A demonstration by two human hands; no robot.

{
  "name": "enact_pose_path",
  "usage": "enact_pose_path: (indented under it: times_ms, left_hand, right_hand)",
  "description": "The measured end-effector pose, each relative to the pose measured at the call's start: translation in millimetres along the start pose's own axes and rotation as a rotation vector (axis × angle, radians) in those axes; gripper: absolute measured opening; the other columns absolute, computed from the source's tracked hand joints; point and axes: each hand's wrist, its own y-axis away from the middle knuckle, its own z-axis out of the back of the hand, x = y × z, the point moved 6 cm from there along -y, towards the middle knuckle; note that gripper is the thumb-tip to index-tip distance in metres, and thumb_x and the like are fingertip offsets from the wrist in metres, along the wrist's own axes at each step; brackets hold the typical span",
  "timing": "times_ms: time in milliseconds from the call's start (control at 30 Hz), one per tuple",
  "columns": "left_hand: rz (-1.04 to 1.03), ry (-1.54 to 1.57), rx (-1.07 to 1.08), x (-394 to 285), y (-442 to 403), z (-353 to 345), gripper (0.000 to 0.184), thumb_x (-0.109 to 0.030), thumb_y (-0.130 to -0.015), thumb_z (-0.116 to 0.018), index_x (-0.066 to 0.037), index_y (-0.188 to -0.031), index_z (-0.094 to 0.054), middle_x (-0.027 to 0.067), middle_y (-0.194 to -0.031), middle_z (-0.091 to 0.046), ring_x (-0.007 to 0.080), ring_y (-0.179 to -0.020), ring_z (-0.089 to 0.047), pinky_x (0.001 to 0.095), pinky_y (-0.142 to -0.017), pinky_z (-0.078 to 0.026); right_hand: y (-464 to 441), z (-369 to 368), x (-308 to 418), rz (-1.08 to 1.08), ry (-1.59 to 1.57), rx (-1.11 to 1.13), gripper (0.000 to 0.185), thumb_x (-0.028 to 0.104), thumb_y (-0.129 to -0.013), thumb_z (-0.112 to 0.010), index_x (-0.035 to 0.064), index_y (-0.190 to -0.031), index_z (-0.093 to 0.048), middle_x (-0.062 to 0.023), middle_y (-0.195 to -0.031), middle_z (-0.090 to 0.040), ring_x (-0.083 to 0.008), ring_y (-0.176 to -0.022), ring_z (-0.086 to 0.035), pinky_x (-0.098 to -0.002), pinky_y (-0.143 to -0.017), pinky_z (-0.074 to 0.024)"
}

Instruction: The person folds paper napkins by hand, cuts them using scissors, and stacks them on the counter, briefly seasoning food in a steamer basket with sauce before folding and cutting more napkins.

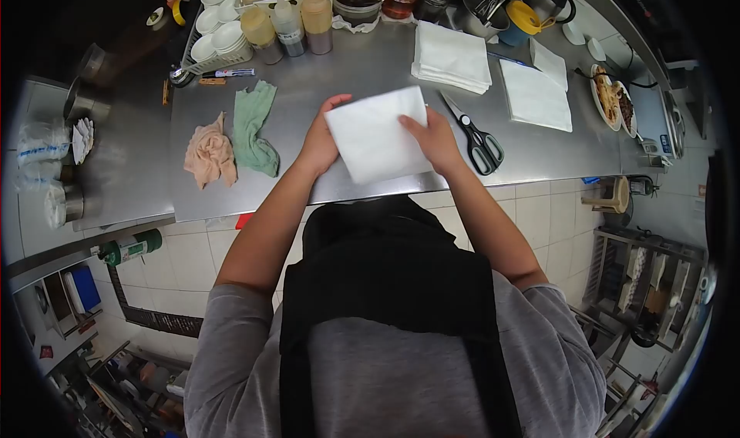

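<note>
Between my two hands I hold a stack of white paper sheets (376,137), tilted above the front edge of the steel table (316,83). My left hand (324,136) grips its left side, the fingers partly behind it. My right hand (434,136) clasps the right side, thumb on top and the other fingers mostly hidden beneath. Black-handled scissors (479,141) lie just right of my right hand. Left of my left hand are a green cloth (254,128) and a crumpled pink cloth (210,151).
Behind my hands lie a white sheet stack (451,57) and more white sheets (536,95). Squeeze bottles (289,26), a basket of white cups (220,62) and jars (399,0) line the back. Oval dishes of food (607,99) stand at the right.
</note>
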Motion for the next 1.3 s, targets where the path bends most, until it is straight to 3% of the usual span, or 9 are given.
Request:
enact_pose_path:
  times_ms: [67, 167, 433, 867, 933, 1000, 1067, 1233, 1300]
  left_hand:
    - [0.087, 0.141, 0.021, 6, -1, -2, 0.049, 0.002, -0.094, -0.053, -0.009, -0.140, -0.037, 0.0113, -0.118, -0.062, 0.0148, -0.102, -0.061, 0.0260, -0.090, -0.048]
    - [0.189, 0.269, 0.055, 12, -2, -4, 0.050, 0.001, -0.097, -0.050, -0.012, -0.142, -0.034, 0.0102, -0.113, -0.063, 0.0167, -0.100, -0.062, 0.0292, -0.087, -0.051]
    - [0.254, 0.330, 0.056, 8, -2, -6, 0.043, 0.003, -0.099, -0.045, -0.010, -0.138, -0.034, 0.0178, -0.138, -0.053, 0.0227, -0.122, -0.055, 0.0323, -0.101, -0.048]
    - [0.289, 0.557, -0.004, 4, -1, -8, 0.044, 0.000, -0.097, -0.049, -0.007, -0.138, -0.035, 0.0194, -0.128, -0.059, 0.0215, -0.115, -0.059, 0.0302, -0.097, -0.048]
    - [0.270, 0.094, -0.049, -2, 4, -13, 0.050, -0.001, -0.096, -0.054, -0.008, -0.141, -0.035, 0.0165, -0.120, -0.061, 0.0187, -0.107, -0.061, 0.0295, -0.089, -0.050]
    - [0.190, -0.003, -0.053, -8, 10, -22, 0.052, -0.003, -0.096, -0.055, -0.008, -0.143, -0.034, 0.0147, -0.116, -0.062, 0.0176, -0.103, -0.061, 0.0288, -0.087, -0.050]
    - [0.101, -0.101, -0.053, -17, 16, -27, 0.055, -0.005, -0.095, -0.057, -0.009, -0.144, -0.033, 0.0129, -0.111, -0.064, 0.0165, -0.100, -0.062, 0.0281, -0.084, -0.050]
    - [0.152, 0.267, 0.191, -33, 20, -43, 0.049, -0.008, -0.094, -0.061, -0.007, -0.139, -0.045, 0.0074, -0.110, -0.065, 0.0131, -0.096, -0.062, 0.0272, -0.084, -0.050]
    - [0.164, 0.322, 0.191, -40, 17, -45, 0.039, -0.007, -0.093, -0.062, -0.006, -0.131, -0.052, 0.0046, -0.112, -0.063, 0.0117, -0.099, -0.060, 0.0275, -0.087, -0.049]
  right_hand:
    - [5, 22, -15, 0.051, 0.377, -0.206, 0.032, 0.019, -0.089, -0.067, -0.0036, -0.110, -0.064, -0.0158, -0.096, -0.071, -0.0245, -0.084, -0.069, -0.0348, -0.075, -0.0534]
    - [11, 22, -5, 0.079, 0.469, -0.247, 0.036, 0.021, -0.086, -0.069, -0.0040, -0.112, -0.063, -0.0201, -0.093, -0.071, -0.0272, -0.080, -0.069, -0.0357, -0.074, -0.0531]
    - [14, 30, -15, -0.002, 0.464, -0.163, 0.037, 0.022, -0.085, -0.070, -0.0050, -0.110, -0.064, -0.0200, -0.092, -0.071, -0.0289, -0.079, -0.070, -0.0366, -0.074, -0.0529]
    - [16, 28, -10, 0.017, 0.706, -0.290, 0.047, 0.026, -0.082, -0.072, -0.0059, -0.113, -0.058, -0.0235, -0.093, -0.070, -0.0373, -0.084, -0.068, -0.0426, -0.075, -0.0529]
    - [21, 21, -3, 0.006, 0.804, -0.323, 0.051, 0.029, -0.081, -0.073, -0.0052, -0.115, -0.057, -0.0235, -0.097, -0.068, -0.0381, -0.086, -0.068, -0.0440, -0.075, -0.0531]
    - [27, 20, -2, -0.006, 0.899, -0.361, 0.055, 0.032, -0.080, -0.074, -0.0044, -0.117, -0.055, -0.0234, -0.101, -0.067, -0.0389, -0.088, -0.067, -0.0454, -0.074, -0.0532]
    - [33, 21, 5, 0.201, 1.066, -0.474, 0.061, 0.040, -0.079, -0.076, -0.0018, -0.118, -0.055, -0.0227, -0.110, -0.062, -0.0394, -0.093, -0.064, -0.0456, -0.075, -0.0530]
    - [37, 45, 14, 0.347, 1.025, -0.441, 0.062, 0.039, -0.080, -0.077, -0.0019, -0.121, -0.055, -0.0185, -0.111, -0.061, -0.0338, -0.096, -0.063, -0.0401, -0.085, -0.0508]
    - [31, 50, 3, 0.216, 0.283, -0.123, 0.057, 0.033, -0.083, -0.076, -0.0025, -0.123, -0.055, -0.0159, -0.113, -0.064, -0.0263, -0.101, -0.063, -0.0358, -0.090, -0.0490]
